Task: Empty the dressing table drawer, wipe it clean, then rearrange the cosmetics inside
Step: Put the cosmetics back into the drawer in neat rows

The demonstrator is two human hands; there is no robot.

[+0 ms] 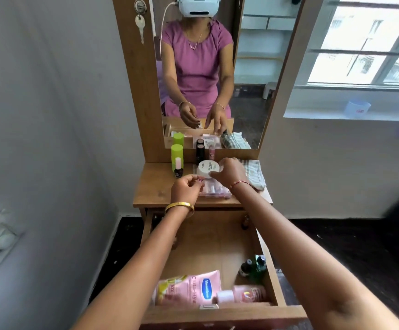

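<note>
We saw both of the person's forearms bare, with no sleeves reaching into the direct view. On the wrist of the left hand (186, 189) sat a broad, smooth gold bangle (180, 206). On the wrist of the right hand (230, 170) was a thin red thread band (239, 184) with small pale beads. In the mirror (208, 75) we saw the reflection of a short-sleeved mauve-pink top with a rounded neckline, a fine chain necklace with a small pendant, and a white headset (198, 5) with a white cable trailing from its side.
</note>
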